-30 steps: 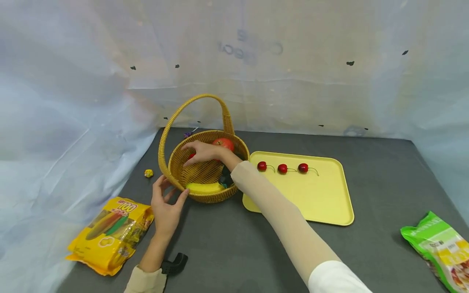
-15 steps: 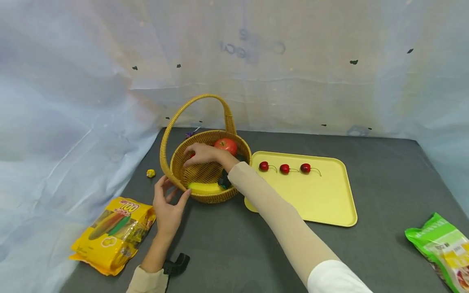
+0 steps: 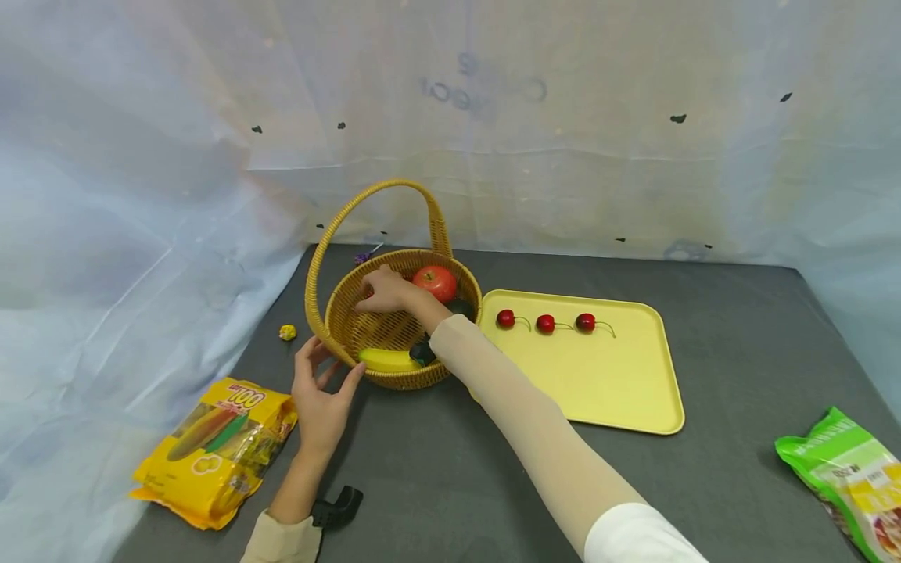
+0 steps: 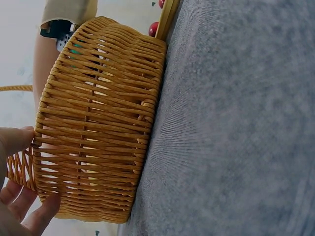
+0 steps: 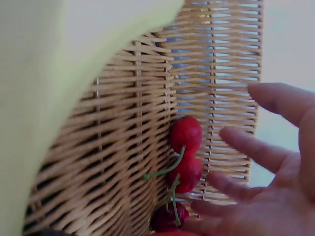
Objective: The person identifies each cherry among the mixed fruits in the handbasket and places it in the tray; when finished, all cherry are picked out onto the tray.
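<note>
While the left hand (image 3: 324,399) and basket (image 3: 408,381) stay as they were half a second ago, the right hand (image 3: 385,289) has changed: its fingers point more downward into the basket. The right sleeve (image 3: 514,391) has shifted a little to the left, so more of the red fruit (image 3: 435,283) shows, and the dark thing (image 3: 422,352) now covers more of the banana's right end. The three cherries on the tray (image 3: 544,324) lie unchanged in their row.

The left hand grips the basket rim at the foot of the handle, thumb over the top, fingers against the outer weave. The right hand is moderately spread and holds nothing; its fingertips are close to the cherries in the basket (image 5: 186,135), which lie in a line along the wall, but whether they touch is hard to tell. The banana (image 3: 387,360) rests inside at the near wall.

On the bench (image 3: 436,485), the yellow bag (image 3: 218,453) reads "100" in large figures; its smaller print is unclear. Print on the green bag (image 3: 845,477), at far right, is too small to read. Faint lettering on the sheet (image 3: 563,117) behind is illegible. The tray (image 3: 619,383) sits just right of the basket.
</note>
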`<action>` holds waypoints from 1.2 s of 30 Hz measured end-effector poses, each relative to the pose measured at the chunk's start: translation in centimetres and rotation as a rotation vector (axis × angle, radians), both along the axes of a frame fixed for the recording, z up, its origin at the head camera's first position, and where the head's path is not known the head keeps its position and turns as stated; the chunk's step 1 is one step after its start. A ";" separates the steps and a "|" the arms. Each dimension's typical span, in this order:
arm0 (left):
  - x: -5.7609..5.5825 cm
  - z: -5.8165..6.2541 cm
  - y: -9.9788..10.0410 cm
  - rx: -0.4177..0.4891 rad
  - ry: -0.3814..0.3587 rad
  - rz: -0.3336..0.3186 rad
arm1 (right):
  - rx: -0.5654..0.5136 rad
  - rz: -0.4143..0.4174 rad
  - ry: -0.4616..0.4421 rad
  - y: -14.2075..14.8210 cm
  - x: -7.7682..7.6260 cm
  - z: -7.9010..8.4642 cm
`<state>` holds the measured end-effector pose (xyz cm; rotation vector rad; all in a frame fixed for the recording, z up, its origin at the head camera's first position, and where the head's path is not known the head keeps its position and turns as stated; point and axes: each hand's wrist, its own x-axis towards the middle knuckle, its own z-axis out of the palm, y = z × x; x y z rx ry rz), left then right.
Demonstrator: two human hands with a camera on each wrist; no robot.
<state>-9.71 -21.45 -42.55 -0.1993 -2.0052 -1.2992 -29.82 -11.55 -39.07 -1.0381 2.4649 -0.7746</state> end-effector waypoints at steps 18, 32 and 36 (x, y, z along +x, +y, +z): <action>-0.7 -1.6 -0.8 0.008 -0.005 0.012 | -0.060 -0.024 -0.122 0.6 0.0 -0.4; -1.3 -3.2 -2.0 0.005 -0.001 -0.011 | -0.095 -0.009 0.046 0.5 -0.3 0.0; -1.4 -3.2 -1.9 0.008 -0.007 -0.013 | -0.048 0.046 -0.071 0.5 -0.4 -0.4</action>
